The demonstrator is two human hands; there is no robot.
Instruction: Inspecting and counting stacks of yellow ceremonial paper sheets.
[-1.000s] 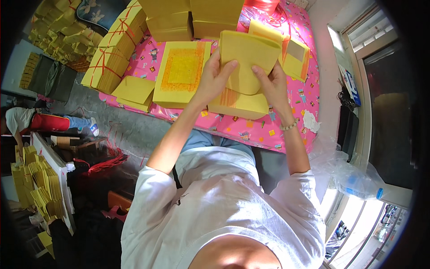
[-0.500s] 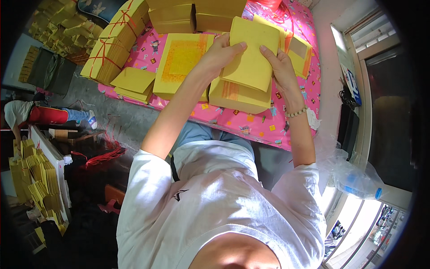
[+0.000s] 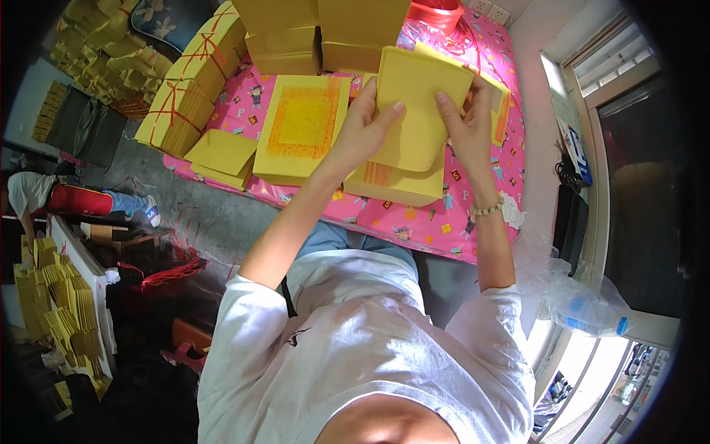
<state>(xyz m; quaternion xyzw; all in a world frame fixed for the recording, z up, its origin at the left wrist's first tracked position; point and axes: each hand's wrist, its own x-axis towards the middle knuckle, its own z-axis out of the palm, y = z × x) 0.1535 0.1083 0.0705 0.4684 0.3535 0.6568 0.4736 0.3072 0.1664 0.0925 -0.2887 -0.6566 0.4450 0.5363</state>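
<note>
Both my hands hold a thin stack of yellow paper (image 3: 419, 103), tilted up off the table. My left hand (image 3: 364, 127) grips its left edge with the thumb on the front face. At the right edge is my right hand (image 3: 469, 122), its thumb in front and fingers behind. Directly below, a thick yellow paper stack (image 3: 407, 188) with orange stripes on its side lies partly covered by the held sheets. Left of it is another stack with an orange-and-yellow printed square (image 3: 302, 122). A lower pile of yellow paper (image 3: 222, 157) lies at the table's left edge.
Yellow bundles tied with red string (image 3: 181, 96) line the far left of the pink patterned tablecloth (image 3: 399, 222). Tall yellow stacks (image 3: 285, 37) and a red basin (image 3: 436, 15) stand behind. A person (image 3: 70, 200) bends over another paper-covered table at left. A plastic bag (image 3: 577, 300) hangs at right.
The held paper has come slightly lower and turned, its top leaning to the right. My right hand has moved up along its right edge. The whole view has shifted a little.
</note>
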